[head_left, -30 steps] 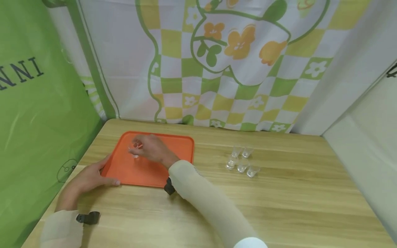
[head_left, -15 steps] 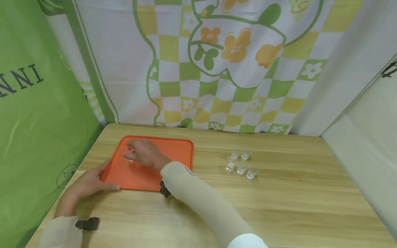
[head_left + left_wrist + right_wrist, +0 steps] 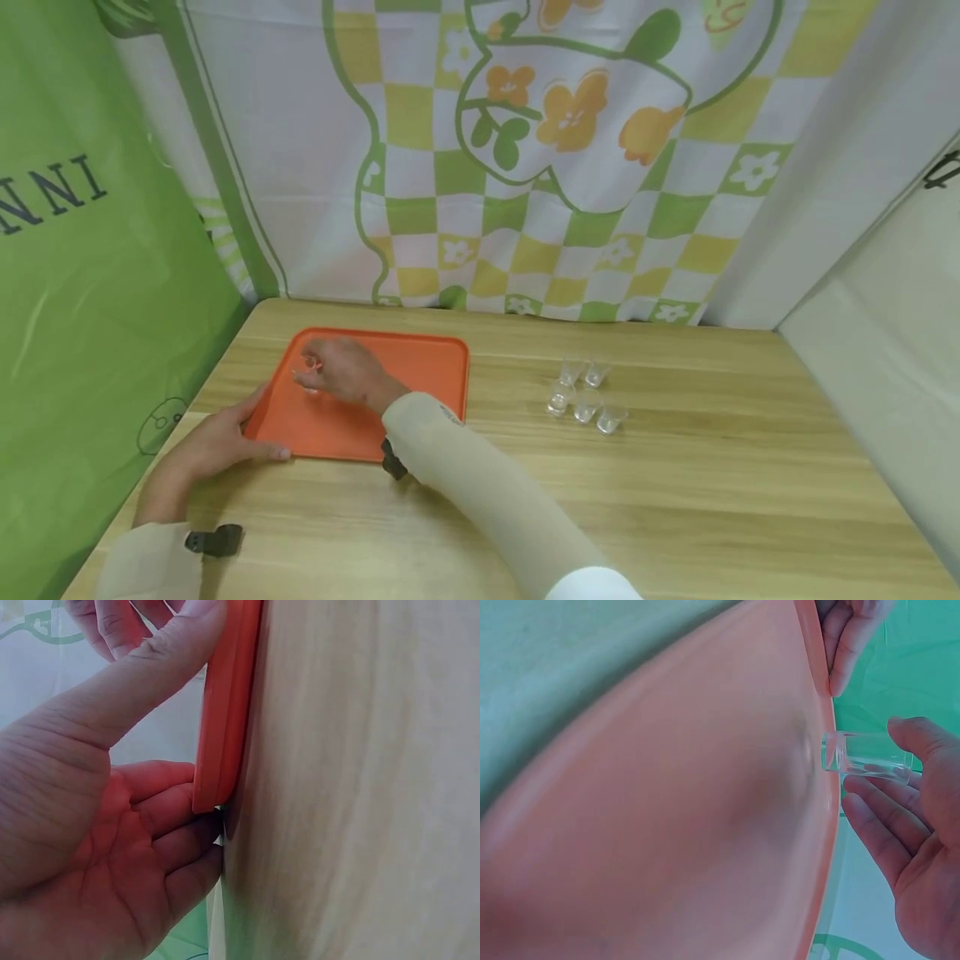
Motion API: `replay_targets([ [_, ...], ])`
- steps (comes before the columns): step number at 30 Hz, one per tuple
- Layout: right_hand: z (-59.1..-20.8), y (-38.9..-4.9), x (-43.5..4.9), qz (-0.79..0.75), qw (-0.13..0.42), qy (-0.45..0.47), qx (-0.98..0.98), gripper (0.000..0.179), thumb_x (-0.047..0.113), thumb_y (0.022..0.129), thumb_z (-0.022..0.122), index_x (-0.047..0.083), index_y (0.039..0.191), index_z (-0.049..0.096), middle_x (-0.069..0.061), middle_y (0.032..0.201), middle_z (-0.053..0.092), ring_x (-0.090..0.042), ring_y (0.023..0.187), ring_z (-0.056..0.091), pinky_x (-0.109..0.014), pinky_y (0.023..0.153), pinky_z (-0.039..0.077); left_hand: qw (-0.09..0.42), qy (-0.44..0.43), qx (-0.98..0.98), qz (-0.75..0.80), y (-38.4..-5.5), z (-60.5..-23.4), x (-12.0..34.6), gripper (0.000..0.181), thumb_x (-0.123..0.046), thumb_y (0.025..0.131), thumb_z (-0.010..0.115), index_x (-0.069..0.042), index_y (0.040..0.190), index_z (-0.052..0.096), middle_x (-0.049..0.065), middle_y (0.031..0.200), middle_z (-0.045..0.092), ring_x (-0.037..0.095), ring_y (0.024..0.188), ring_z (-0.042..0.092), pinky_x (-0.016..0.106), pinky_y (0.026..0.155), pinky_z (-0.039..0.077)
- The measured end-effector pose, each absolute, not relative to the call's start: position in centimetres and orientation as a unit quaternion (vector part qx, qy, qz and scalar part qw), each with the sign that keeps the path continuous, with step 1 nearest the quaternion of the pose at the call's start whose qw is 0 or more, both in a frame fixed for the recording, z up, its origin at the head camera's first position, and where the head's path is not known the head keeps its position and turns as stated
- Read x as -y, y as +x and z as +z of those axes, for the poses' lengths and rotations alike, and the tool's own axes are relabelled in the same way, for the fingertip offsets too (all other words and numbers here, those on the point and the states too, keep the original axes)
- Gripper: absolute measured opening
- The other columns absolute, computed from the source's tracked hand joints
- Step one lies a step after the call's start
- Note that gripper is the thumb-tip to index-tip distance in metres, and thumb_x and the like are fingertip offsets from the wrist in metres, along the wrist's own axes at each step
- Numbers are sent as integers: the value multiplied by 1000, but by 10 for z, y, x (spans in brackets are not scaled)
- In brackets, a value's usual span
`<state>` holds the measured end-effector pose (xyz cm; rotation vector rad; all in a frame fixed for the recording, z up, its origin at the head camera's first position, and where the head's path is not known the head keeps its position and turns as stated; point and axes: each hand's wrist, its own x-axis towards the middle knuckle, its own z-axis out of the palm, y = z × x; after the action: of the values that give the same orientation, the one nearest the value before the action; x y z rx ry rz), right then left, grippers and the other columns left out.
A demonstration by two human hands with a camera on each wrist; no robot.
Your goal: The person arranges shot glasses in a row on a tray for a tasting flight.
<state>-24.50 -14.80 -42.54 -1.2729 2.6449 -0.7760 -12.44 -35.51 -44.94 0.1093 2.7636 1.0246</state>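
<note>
An orange tray (image 3: 420,367) lies on the table's left side. At its front left corner is my left hand (image 3: 213,442), thumb along the front rim and fingers against the left side. In the left wrist view the palm faces the tray corner. Over the left part of the tray, my right hand (image 3: 345,368) holds a small clear shot glass (image 3: 870,755) between thumb and fingers. In the right wrist view the glass's base is close to the tray; its rim is at the thumb. From the head view the fingers partly cover the glass.
Several more clear shot glasses (image 3: 587,406) stand grouped in two rows on the wooden table (image 3: 697,492), right of the tray. A checkered curtain (image 3: 540,217) hangs behind the table, and a green sheet (image 3: 97,292) borders its left edge.
My right hand has moved a little to the left over the tray with the shot glass. The left hand stays at the tray corner, and the grouped glasses have not moved.
</note>
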Motion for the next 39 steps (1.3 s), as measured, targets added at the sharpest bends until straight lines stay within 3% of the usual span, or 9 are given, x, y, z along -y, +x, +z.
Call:
replay_targets([
  [19,-434,-248,146,-276,71,-424,-860,46,33,101,69,6,138,61,2,117,73,0,101,66,-12,81,49,108,27,-934,339,-127,-450,357,120,-49,82,85,5,162,13,42,152,34,60,134,39,72,103,36],
  [33,-434,-245,145,-246,72,-414,-873,46,35,100,70,11,138,62,7,108,70,3,85,60,-11,71,46,104,26,-937,333,-127,-452,356,121,-50,82,85,2,163,12,43,151,34,61,133,39,73,103,35],
  [39,-435,-244,144,-251,90,-396,-879,50,39,100,70,13,141,59,5,114,70,0,94,62,-14,77,47,105,28,-935,337,-127,-453,357,120,-50,82,85,1,163,12,41,152,35,59,133,40,72,103,36],
])
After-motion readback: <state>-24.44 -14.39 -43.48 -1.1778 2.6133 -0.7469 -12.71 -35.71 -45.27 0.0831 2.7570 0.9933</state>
